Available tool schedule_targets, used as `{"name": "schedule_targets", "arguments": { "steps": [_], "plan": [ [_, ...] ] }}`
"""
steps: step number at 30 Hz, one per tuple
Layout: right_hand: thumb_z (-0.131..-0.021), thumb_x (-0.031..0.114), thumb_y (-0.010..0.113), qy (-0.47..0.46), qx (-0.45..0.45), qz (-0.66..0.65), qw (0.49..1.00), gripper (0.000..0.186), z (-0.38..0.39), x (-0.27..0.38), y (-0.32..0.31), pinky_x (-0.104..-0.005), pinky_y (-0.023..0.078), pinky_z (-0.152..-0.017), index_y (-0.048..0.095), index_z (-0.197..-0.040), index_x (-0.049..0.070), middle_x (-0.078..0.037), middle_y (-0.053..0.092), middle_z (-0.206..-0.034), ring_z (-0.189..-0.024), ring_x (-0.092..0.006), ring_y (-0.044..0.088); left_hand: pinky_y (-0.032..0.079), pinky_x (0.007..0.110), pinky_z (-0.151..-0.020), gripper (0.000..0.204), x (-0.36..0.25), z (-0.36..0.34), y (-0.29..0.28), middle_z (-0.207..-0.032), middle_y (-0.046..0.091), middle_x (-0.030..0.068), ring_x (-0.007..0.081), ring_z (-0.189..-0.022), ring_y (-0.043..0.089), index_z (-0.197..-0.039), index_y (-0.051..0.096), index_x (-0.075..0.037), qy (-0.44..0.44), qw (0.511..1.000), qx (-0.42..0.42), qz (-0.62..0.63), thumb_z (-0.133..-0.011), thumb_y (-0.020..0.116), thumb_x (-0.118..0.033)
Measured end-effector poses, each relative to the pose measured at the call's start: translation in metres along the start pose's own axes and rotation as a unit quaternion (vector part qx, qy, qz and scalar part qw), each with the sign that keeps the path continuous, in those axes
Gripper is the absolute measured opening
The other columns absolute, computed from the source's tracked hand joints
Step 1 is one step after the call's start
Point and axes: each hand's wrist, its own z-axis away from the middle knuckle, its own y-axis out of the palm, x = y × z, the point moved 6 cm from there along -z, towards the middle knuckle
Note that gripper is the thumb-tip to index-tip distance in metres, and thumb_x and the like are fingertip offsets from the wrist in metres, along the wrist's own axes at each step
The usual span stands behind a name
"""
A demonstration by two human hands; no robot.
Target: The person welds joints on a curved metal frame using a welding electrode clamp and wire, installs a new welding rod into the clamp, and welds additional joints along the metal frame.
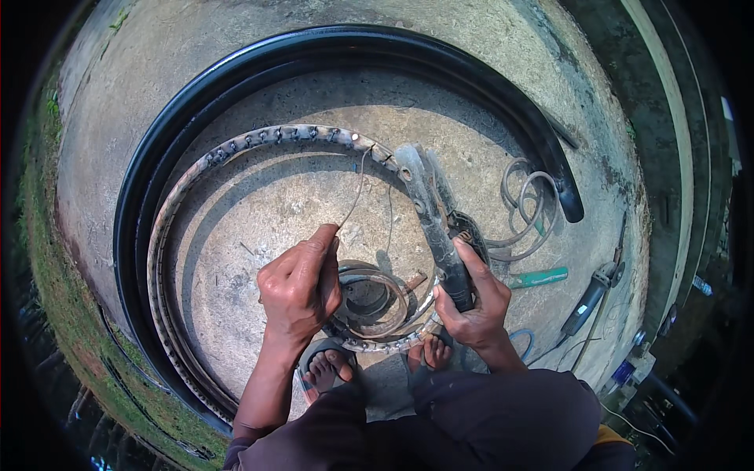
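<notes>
- The left hand (301,286) was closed into a fist, thumb and forefinger pinching a thin wire (360,188) that ran up and away to the hoop (255,138).
- The right hand (477,306) was curled round the near end of a dusty black strip (428,216), which stood beyond its fingers; how firmly it was squeezed, I could not tell.
- The hoop, bound with dark ties, swept round the far side of the left hand and passed up to the strip — whether it ran inside or merely behind, I could not tell.
- A hard pull by the left hand could have snapped the wire or dragged it through the fingertips, cutting them, for the hand was bare.
- Had the right hand's hold loosened, the strip might have tipped or slid off the hoop.
- Loose coils (404,302) lay between and below the hands, near the feet (330,369) — a likely snag for the wire or a toe.
- An angle grinder (581,310) lay right of the right hand, where a backward sweep of that arm might have knocked it.
</notes>
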Motion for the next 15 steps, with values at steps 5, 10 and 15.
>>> {"name": "schedule_targets", "arguments": {
  "steps": [5, 10, 15],
  "plan": [
    [-0.067, -0.005, 0.071, -0.005, 0.003, 0.008, 1.000, 0.065, -0.0008, 0.0006, 0.0027, -0.0328, 0.056, -0.066, 0.057, -0.131, -0.003, -0.019, 0.069, -0.098, -0.077, -0.0243, 0.071, 0.048, 0.033, -0.052, 0.028, 0.0007, 0.0011, -0.0002, -0.066, 0.064, 0.0117, 0.0248, -0.054, 0.063, -0.105, 0.068, -0.002, 0.007, 1.000, -0.005, -0.001, -0.078, 0.071, 0.005],
    [-0.067, -0.005, 0.070, -0.019, 0.002, 0.011, 1.000, 0.066, -0.0014, 0.0013, 0.0026, -0.0327, 0.056, -0.065, 0.057, -0.131, -0.002, -0.019, 0.068, -0.098, -0.077, -0.0247, 0.071, 0.047, 0.033, -0.051, 0.028, 0.0003, 0.0016, 0.0006, -0.065, 0.063, 0.0111, 0.0248, -0.054, 0.062, -0.105, 0.068, -0.002, 0.005, 1.000, 0.001, -0.005, -0.078, 0.071, 0.005],
    [-0.068, -0.005, 0.070, -0.014, 0.002, -0.006, 1.000, 0.065, -0.0029, 0.0015, 0.0032, -0.0327, 0.056, -0.065, 0.057, -0.132, -0.002, -0.020, 0.068, -0.097, -0.076, -0.0247, 0.071, 0.047, 0.034, -0.051, 0.029, 0.0007, 0.0016, 0.0010, -0.065, 0.063, 0.0111, 0.0248, -0.054, 0.062, -0.105, 0.068, -0.003, 0.004, 1.000, 0.001, -0.006, -0.078, 0.071, 0.005]
  ]
}}
